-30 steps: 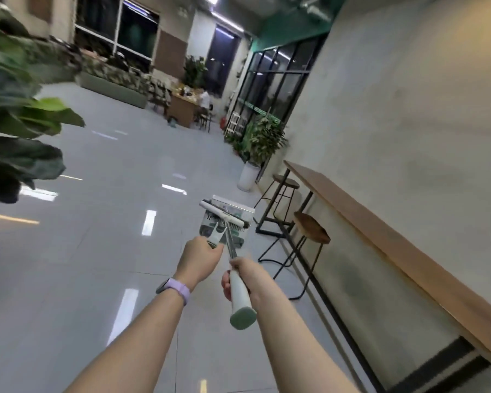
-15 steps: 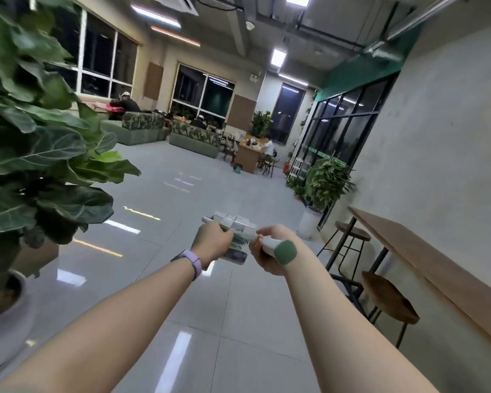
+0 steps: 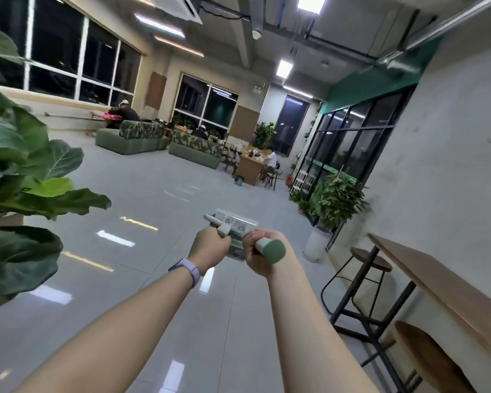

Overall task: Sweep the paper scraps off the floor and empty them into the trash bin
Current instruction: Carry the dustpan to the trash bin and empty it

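I hold a broom and dustpan set out in front of me at chest height. My right hand grips the white broom handle, whose green end cap points toward the camera. My left hand grips the dustpan's white handle. The clear dustpan shows just beyond both hands, partly hidden by them. No paper scraps and no trash bin are in view.
A big-leafed potted plant crowds the left edge. On the right run a wooden wall counter and two stools. A white-potted plant stands ahead on the right. Sofas, a desk and seated people are far across the glossy floor.
The view has tilted up from the floor toward the room and ceiling. Both hands rose with the broom and dustpan, and the handle's green end turned to face the camera.
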`<state>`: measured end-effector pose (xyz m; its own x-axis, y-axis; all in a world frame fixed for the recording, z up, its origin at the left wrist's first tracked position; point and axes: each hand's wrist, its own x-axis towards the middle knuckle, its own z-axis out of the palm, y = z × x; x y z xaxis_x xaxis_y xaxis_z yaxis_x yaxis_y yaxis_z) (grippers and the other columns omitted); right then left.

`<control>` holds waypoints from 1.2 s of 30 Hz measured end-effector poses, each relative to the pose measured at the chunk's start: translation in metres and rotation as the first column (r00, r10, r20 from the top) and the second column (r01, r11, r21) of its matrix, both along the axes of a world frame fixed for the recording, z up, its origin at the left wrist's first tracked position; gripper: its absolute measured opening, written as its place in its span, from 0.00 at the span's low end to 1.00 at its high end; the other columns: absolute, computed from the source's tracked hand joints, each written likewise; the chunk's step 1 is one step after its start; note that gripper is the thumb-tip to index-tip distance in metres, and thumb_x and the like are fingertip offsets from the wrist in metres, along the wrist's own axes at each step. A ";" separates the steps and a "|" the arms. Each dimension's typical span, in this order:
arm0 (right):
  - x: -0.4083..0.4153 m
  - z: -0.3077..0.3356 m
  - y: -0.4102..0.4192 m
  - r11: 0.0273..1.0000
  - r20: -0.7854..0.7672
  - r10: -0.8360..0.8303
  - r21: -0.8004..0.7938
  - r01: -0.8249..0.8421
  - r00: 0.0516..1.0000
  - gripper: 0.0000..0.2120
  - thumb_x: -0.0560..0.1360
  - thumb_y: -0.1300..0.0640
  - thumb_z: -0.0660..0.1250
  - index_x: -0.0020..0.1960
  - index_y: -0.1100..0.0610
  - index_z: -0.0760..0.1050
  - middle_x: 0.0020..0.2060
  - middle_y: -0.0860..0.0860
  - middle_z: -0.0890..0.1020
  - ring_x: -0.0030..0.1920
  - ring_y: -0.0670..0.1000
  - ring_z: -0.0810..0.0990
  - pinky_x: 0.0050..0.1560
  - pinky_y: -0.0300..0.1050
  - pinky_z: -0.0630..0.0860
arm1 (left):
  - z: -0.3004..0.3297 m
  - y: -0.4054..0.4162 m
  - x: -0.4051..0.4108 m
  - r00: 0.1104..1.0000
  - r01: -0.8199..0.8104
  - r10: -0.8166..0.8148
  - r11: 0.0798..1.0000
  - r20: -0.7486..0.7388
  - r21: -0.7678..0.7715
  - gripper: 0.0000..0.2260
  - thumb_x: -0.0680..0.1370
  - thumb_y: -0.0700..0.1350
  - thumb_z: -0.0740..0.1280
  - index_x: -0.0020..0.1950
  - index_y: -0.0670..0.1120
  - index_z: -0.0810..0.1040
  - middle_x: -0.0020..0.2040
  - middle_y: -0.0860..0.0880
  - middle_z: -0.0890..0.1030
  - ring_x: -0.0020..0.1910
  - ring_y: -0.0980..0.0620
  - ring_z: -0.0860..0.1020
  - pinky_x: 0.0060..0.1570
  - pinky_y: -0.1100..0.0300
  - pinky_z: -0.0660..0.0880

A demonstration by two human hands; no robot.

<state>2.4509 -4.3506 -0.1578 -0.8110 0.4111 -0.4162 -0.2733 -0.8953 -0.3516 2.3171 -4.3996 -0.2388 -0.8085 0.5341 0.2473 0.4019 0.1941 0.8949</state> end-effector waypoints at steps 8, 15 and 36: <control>-0.109 -0.022 0.142 0.989 -0.054 -0.147 0.026 0.149 0.988 0.09 0.66 0.74 0.55 0.38 0.64 0.69 0.29 0.53 0.69 0.27 0.47 0.69 0.25 0.36 0.75 | -0.008 0.162 -0.092 0.992 0.010 -0.015 0.999 0.127 0.040 0.14 0.77 0.48 0.66 0.32 0.45 0.72 0.30 0.48 0.74 0.25 0.50 0.71 0.23 0.66 0.64; -0.215 -0.102 0.336 0.996 0.003 -0.068 -0.062 0.068 0.998 0.30 0.70 0.68 0.63 0.73 0.63 0.68 0.62 0.59 0.75 0.36 0.48 0.73 0.24 0.40 0.77 | -0.040 0.313 -0.174 0.992 0.003 0.000 1.000 0.125 -0.028 0.14 0.76 0.44 0.65 0.30 0.46 0.74 0.27 0.51 0.75 0.27 0.49 0.73 0.26 0.63 0.64; -0.591 -0.112 0.658 0.975 0.142 0.063 0.203 -0.091 0.988 0.16 0.82 0.57 0.56 0.37 0.59 0.70 0.18 0.48 0.68 0.14 0.44 0.67 0.15 0.31 0.63 | -0.050 0.660 -0.543 0.991 -0.007 0.011 0.999 0.134 -0.032 0.11 0.76 0.44 0.65 0.38 0.39 0.81 0.34 0.47 0.83 0.33 0.48 0.79 0.31 0.61 0.71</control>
